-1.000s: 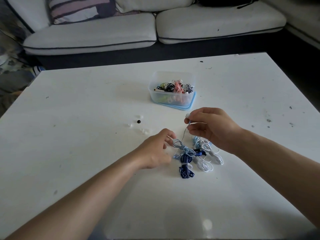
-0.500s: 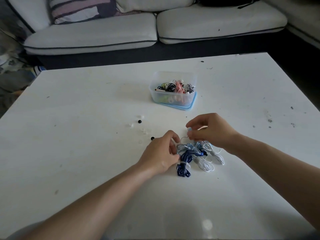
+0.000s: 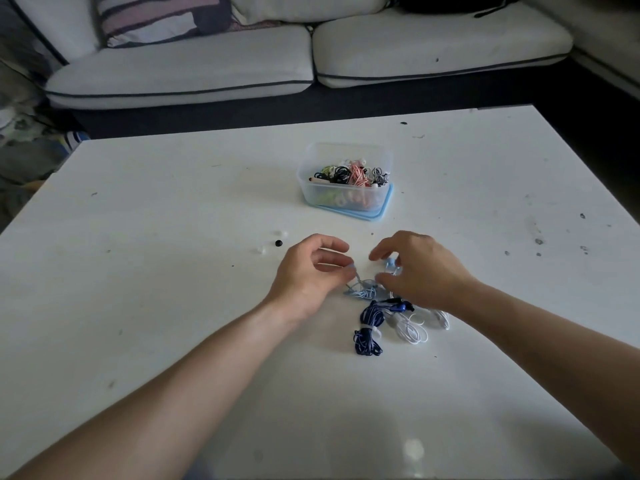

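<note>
So the light blue earphones (image 3: 362,291) sit mid-surface (image 3: 166,244), cord bunched between both hands. Left hand (image 3: 308,271) pinches one bud, and right hand (image 3: 420,271) at its 3 o'clock pinches the other. Dark blue earphones (image 3: 369,323) lie at 6 o'clock, and the plastic tub (image 3: 344,199) at 12.

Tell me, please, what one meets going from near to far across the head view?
Nearest first: dark blue cable → light blue cable → black ear tip → box → sofa.
</note>
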`<action>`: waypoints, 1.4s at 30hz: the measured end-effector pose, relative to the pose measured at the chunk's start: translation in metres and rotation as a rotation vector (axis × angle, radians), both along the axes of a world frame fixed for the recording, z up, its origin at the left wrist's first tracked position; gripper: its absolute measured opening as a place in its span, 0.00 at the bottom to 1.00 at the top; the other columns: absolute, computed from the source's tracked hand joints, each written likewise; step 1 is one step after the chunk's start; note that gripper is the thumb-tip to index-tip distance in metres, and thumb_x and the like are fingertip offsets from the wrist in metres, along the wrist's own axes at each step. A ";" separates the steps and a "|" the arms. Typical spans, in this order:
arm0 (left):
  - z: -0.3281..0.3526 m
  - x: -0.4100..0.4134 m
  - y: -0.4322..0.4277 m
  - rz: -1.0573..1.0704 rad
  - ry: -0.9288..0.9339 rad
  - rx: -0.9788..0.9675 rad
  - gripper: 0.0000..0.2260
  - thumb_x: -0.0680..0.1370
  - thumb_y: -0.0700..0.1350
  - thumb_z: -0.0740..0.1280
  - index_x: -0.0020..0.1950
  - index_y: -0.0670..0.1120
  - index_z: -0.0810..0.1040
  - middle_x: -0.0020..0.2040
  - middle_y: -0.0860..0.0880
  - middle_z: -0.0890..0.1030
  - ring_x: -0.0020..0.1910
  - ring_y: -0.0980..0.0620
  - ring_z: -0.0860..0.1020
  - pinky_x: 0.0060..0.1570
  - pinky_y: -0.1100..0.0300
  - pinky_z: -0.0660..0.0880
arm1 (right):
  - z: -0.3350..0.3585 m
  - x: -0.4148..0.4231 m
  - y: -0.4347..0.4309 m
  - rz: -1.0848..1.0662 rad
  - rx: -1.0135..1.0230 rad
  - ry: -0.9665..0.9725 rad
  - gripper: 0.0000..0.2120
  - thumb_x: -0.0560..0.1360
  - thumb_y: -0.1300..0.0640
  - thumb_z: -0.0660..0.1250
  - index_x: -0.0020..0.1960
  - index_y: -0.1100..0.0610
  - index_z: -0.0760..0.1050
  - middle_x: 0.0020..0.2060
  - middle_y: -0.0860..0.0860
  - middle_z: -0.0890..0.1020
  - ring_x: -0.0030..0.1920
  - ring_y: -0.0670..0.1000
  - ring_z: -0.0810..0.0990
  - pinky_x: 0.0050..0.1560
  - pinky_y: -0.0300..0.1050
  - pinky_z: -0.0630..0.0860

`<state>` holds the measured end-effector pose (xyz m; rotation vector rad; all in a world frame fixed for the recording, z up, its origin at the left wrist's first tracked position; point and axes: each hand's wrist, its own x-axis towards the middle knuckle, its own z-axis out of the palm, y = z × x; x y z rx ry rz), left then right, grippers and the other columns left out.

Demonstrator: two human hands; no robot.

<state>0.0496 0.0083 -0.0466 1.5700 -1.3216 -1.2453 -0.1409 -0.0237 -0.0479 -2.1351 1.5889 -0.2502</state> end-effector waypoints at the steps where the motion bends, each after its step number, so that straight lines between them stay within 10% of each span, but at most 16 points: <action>1: 0.001 -0.001 0.001 0.016 0.031 0.007 0.13 0.71 0.39 0.77 0.52 0.49 0.80 0.44 0.51 0.86 0.44 0.55 0.84 0.48 0.64 0.79 | 0.000 0.002 0.001 0.015 -0.006 -0.076 0.12 0.74 0.52 0.71 0.57 0.44 0.79 0.51 0.40 0.80 0.49 0.44 0.78 0.50 0.43 0.76; 5: 0.002 -0.004 0.001 0.123 0.176 0.052 0.12 0.70 0.35 0.77 0.49 0.46 0.80 0.42 0.50 0.85 0.41 0.53 0.84 0.48 0.60 0.80 | 0.002 0.016 0.008 -0.027 0.145 -0.488 0.08 0.76 0.58 0.70 0.52 0.48 0.82 0.43 0.42 0.86 0.44 0.41 0.83 0.46 0.34 0.76; 11: 0.009 0.017 -0.016 0.209 0.230 0.020 0.04 0.76 0.35 0.70 0.48 0.43 0.80 0.42 0.44 0.85 0.38 0.51 0.84 0.40 0.63 0.80 | 0.007 0.016 0.007 -0.281 0.263 -0.837 0.05 0.75 0.64 0.72 0.48 0.56 0.83 0.38 0.54 0.87 0.39 0.52 0.84 0.47 0.46 0.82; 17: -0.016 0.075 -0.037 0.107 -0.662 -0.121 0.10 0.74 0.37 0.69 0.41 0.52 0.83 0.40 0.57 0.82 0.36 0.63 0.77 0.38 0.73 0.68 | 0.006 0.011 0.003 -0.376 0.299 -0.871 0.04 0.76 0.64 0.71 0.48 0.58 0.83 0.37 0.54 0.86 0.36 0.49 0.83 0.43 0.44 0.81; 24: -0.036 0.070 -0.033 -0.083 -0.780 -0.135 0.10 0.74 0.37 0.68 0.47 0.51 0.83 0.40 0.54 0.78 0.41 0.53 0.77 0.44 0.58 0.75 | 0.005 0.013 0.004 -0.373 0.319 -0.818 0.03 0.75 0.61 0.72 0.48 0.56 0.83 0.36 0.53 0.86 0.36 0.49 0.81 0.44 0.48 0.80; 42: -0.027 0.074 -0.035 0.096 -0.897 -0.062 0.07 0.72 0.39 0.65 0.40 0.51 0.79 0.43 0.52 0.79 0.43 0.51 0.78 0.40 0.58 0.75 | 0.005 0.011 0.003 -0.417 0.427 -0.911 0.02 0.75 0.65 0.71 0.47 0.60 0.83 0.38 0.56 0.85 0.37 0.52 0.83 0.47 0.50 0.81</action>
